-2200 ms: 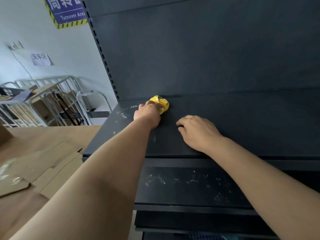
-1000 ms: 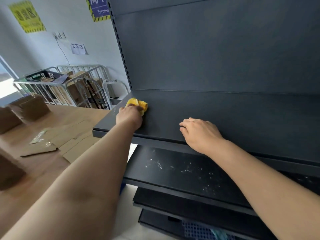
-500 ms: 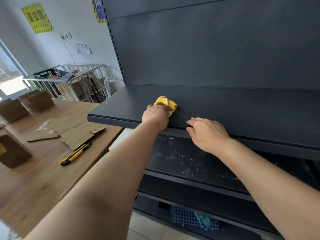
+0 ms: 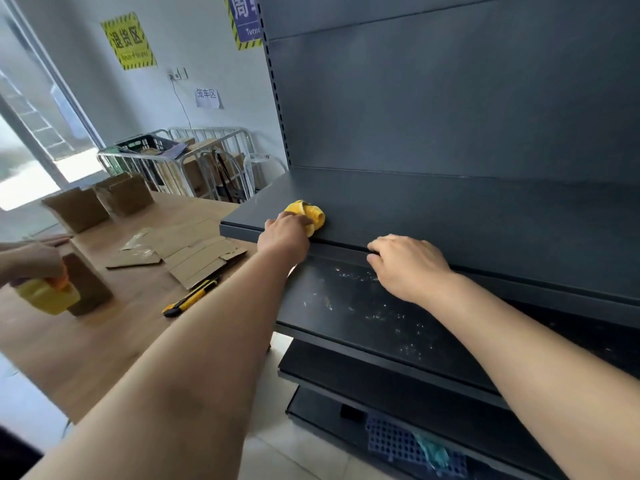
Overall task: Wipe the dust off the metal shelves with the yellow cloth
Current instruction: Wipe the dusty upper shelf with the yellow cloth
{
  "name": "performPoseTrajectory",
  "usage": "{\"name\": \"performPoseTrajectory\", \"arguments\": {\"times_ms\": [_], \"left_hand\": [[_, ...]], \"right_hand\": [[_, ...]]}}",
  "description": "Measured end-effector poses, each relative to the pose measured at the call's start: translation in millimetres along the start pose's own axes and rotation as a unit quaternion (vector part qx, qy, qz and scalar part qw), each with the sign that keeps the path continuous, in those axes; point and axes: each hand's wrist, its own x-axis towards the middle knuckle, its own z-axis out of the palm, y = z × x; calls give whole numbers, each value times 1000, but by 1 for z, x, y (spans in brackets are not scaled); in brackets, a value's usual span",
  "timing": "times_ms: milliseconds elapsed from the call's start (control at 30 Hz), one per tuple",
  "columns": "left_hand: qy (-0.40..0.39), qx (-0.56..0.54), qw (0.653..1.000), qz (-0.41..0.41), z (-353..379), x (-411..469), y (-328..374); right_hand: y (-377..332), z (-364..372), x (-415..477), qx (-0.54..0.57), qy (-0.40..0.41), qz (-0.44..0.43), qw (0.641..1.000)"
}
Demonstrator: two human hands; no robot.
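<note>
A crumpled yellow cloth (image 4: 309,215) lies near the front left edge of the dark metal upper shelf (image 4: 450,216). My left hand (image 4: 284,234) grips the cloth and presses it on that shelf. My right hand (image 4: 407,264) rests on the shelf's front lip, fingers bent over the edge. The shelf below (image 4: 374,323) carries pale dust specks. Lower shelves continue underneath.
A wooden table (image 4: 104,323) stands left with flat cardboard (image 4: 194,251), boxes (image 4: 98,202) and a yellow-black utility knife (image 4: 192,297). Another person's hand (image 4: 33,263) holds a yellow bottle (image 4: 46,296) at far left. Metal cage carts (image 4: 194,164) stand behind. A blue grid (image 4: 405,445) lies on the bottom shelf.
My left hand with the cloth has slid right along the upper shelf from its left end, staying near the front edge. My right hand has stayed at the shelf's front lip. The view pulled back.
</note>
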Motion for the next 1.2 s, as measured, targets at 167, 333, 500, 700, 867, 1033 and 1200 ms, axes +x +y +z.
{"name": "performPoseTrajectory", "arguments": {"times_ms": [167,333,500,700,867,1033,1200], "left_hand": [[4,13,1000,-14,-9,35,-40],[18,22,1000,-12,-13,80,-77],[23,7,1000,7,-14,126,-102],[-37,-18,998,50,-13,182,-85],[-40,-57,995,68,-1,215,-65],[-32,-11,994,99,8,237,-44],[-39,-13,992,118,19,246,-16]], "right_hand": [[-32,12,40,8,5,0,1000],[-63,25,85,16,4,1,1000],[-75,34,122,15,17,19,1000],[-69,40,144,14,39,61,997],[-50,38,152,31,39,97,994],[-38,36,158,36,37,118,992],[-18,31,156,23,34,155,987]]}}
